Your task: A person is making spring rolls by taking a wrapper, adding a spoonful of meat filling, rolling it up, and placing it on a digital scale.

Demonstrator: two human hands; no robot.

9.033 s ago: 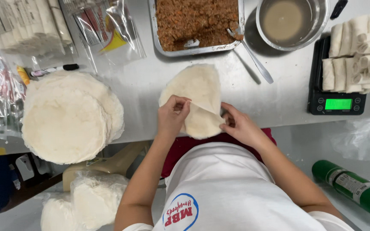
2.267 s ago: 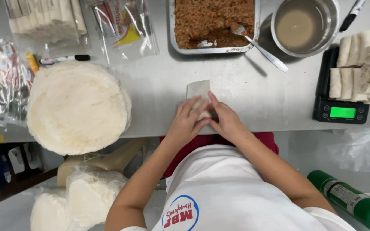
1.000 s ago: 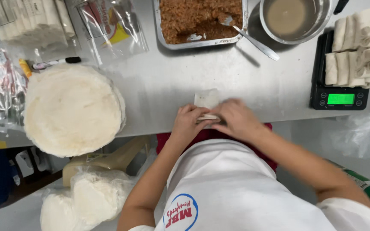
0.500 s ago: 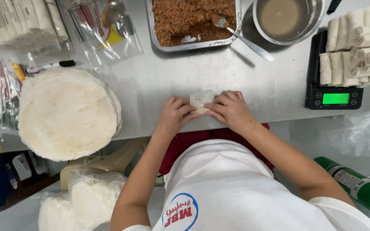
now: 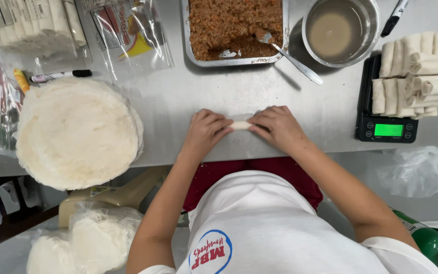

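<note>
A thin pale rolled wrapper [image 5: 241, 124] lies crosswise on the steel table [image 5: 178, 101], near its front edge. My left hand [image 5: 205, 133] presses down on its left end, fingers curled over it. My right hand [image 5: 279, 127] covers its right end the same way. Only the short middle stretch of the roll shows between my fingers. A thick stack of round white wrappers [image 5: 77, 133] lies to the left of my left hand.
A metal tray of brown minced filling [image 5: 234, 25] with a spoon [image 5: 292, 58] stands at the back. A steel bowl of cloudy liquid [image 5: 339, 30] is beside it. Finished rolls [image 5: 414, 71] are piled on a black scale [image 5: 386, 129] at the right. Plastic bags and a marker [image 5: 62, 76] lie at the left.
The flat wrapper has been folded and rolled up into a narrow tube. Both hands have slid apart to its ends, close to the table's front edge.
</note>
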